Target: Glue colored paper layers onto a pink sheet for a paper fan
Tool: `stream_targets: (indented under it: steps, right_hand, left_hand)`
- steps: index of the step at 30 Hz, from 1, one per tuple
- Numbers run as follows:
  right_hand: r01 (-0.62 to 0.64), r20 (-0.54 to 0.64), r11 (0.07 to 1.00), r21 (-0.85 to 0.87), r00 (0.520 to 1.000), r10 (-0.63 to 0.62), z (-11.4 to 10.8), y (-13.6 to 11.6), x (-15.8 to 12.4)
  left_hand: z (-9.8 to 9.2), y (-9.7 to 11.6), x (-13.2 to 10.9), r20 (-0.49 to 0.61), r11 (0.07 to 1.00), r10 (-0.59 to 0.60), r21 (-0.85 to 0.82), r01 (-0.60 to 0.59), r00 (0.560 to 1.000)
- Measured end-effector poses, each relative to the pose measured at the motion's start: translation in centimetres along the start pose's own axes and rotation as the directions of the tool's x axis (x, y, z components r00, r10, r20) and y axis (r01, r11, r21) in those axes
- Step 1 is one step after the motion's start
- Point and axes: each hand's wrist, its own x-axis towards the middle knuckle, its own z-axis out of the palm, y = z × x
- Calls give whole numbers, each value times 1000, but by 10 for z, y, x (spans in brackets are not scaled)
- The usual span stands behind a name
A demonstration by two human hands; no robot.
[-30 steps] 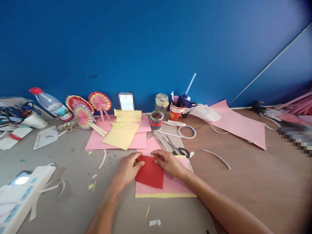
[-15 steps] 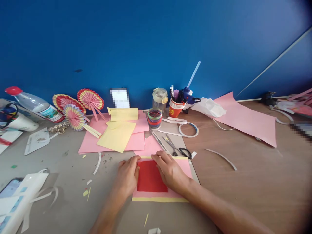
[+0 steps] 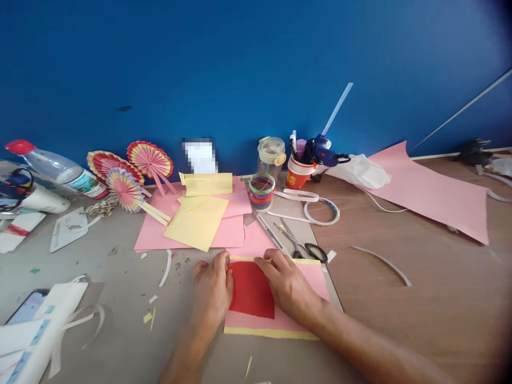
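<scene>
A red square of paper (image 3: 253,292) lies over a pink sheet (image 3: 314,274) that has yellow strips along its far and near edges. My left hand (image 3: 214,290) is closed at the red paper's left edge, fingertips at its far left corner. At the far right corner, my right hand (image 3: 288,281) pinches the same paper and covers its right side. The red paper sits slightly askew, its near edge sloping down to the right. Just beyond my right hand are scissors (image 3: 298,242) and a box cutter (image 3: 273,233).
Yellow paper (image 3: 196,226) lies on pink sheets (image 3: 152,237) behind my hands. Folded paper fans (image 3: 150,160) and a bottle (image 3: 60,170) stand left. A jar of rubber bands (image 3: 262,193) and a red cup of tools (image 3: 299,175) stand at the back.
The red paper has turned slightly under my hands, so its near edge now slants. Both hands stay at its far corners. The whole view has shifted a little, putting things further right.
</scene>
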Motion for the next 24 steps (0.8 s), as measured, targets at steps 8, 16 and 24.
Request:
stream_targets:
  steps: [8, 16, 24]
  right_hand:
    - [67, -44, 993, -97, 996, -72, -5, -6, -2]
    - [220, 123, 975, -33, 969, -215, 2, -13, -4]
    - [200, 171, 978, -57, 967, -188, 4, -10, -6]
  left_hand:
    - [3, 0, 0, -56, 999, 38, 33, -36, 998]
    - [6, -1, 0, -43, 997, 14, 76, -10, 999]
    - [3, 2, -2, -55, 995, 30, 98, -25, 998]
